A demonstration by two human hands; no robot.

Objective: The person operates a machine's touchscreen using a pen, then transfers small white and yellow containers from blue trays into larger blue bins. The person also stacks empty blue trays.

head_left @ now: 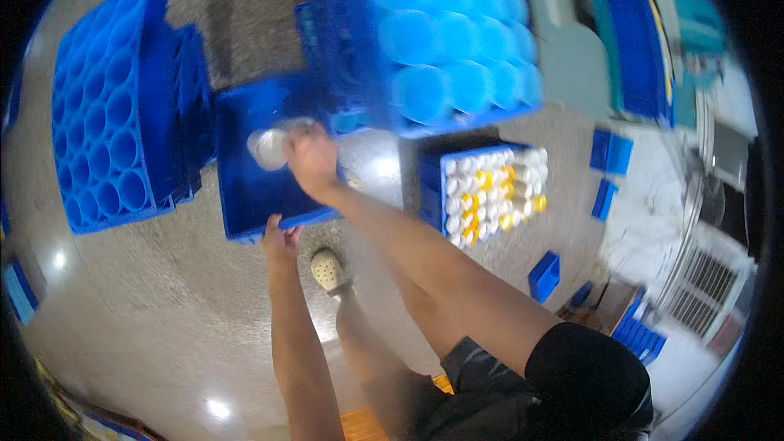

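Note:
A deep blue bin (pixel 251 206) sits in front of me, a little left of the middle. My left hand (pixel 282 238) is closed on its near rim. Over the inside of the bin, my right hand (pixel 312 157) is closed on a white rounded piece (pixel 266 149). Motion blurs that hand and the piece, so its exact kind does not show. The bin's dark interior shows around the piece.
Left of the bin stands a stack of blue trays with round pockets (pixel 96 118). A taller light-blue stack (pixel 457 41) rises at the far right. Nearer, a blue crate (pixel 433 188) holds several white and yellow cylinders (pixel 494 188). My shoe (pixel 327 269) is near the bin.

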